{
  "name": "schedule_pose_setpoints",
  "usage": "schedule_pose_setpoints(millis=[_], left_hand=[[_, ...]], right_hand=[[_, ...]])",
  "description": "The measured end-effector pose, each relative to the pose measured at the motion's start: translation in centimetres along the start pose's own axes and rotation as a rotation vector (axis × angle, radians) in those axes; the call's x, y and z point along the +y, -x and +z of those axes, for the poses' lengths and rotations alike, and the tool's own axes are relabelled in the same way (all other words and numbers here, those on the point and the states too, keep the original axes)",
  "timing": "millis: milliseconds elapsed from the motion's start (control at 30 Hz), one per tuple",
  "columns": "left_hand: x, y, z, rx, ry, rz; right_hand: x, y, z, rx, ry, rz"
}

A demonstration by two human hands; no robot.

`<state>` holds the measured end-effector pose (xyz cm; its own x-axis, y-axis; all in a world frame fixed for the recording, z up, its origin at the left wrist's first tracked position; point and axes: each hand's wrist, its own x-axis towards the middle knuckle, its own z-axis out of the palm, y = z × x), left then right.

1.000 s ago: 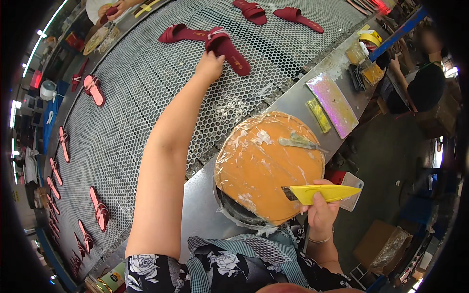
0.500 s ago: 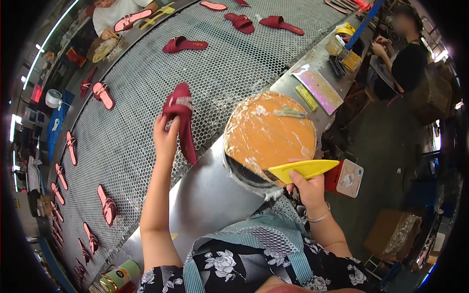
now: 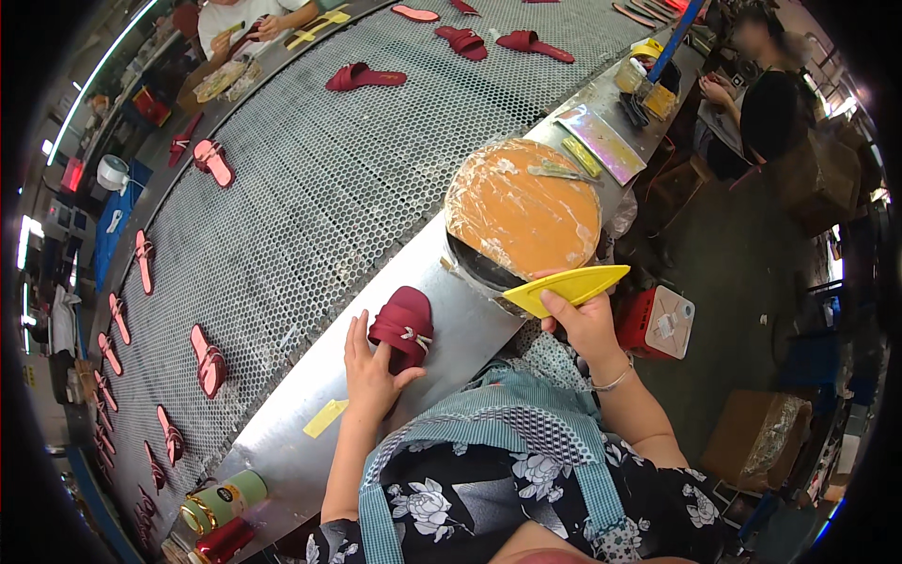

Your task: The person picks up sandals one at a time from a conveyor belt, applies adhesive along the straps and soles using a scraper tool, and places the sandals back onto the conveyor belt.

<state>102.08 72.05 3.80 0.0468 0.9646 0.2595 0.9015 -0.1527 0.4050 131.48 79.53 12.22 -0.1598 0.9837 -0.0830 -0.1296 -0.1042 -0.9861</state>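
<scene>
Just left of the frame's centre, the person's left hand (image 3: 368, 368) has its fingers wrapped around a dark red slipper (image 3: 404, 326), resting on the bare steel ledge (image 3: 282, 442) in front of the apron; to its right, the right hand (image 3: 584, 322) pinches a yellow plastic scraper (image 3: 564, 287), blade pointing right. Judging by this, the slipper is off the belt and in hand, but the scraper has not yet touched it, so that work seems still to come. Above the scraper sits a round tub covered in orange-smeared film (image 3: 521, 214); nothing lies between slipper and scraper. The perforated conveyor (image 3: 310, 188) fills the upper left, carrying more red and pink slippers; another seated person (image 3: 766, 103) works at upper right.
</scene>
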Motion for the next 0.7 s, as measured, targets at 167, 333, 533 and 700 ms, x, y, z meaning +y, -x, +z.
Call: schedule_pose_setpoints(millis=[167,333,533,700], left_hand=[[-0.2,-1.0,2.6,0.02,0.079,0.098],[-1.0,-3.1,6.4,0.189,0.238,0.003],[-3.4,-6.3,10.1,0.393,1.403,-0.496],[-1.7,-7.9,8.9,0.315,1.83,-0.537]], right_hand=[[1.1,-0.2,-0.6,0.041,0.021,0.019],[3.8,-3.1,-1.8,0.05,0.123,-0.032],[8.4,-7.6,-3.6,-0.047,0.477,-0.265],[7.2,-9.2,-2.6,-0.109,0.844,-0.396]])
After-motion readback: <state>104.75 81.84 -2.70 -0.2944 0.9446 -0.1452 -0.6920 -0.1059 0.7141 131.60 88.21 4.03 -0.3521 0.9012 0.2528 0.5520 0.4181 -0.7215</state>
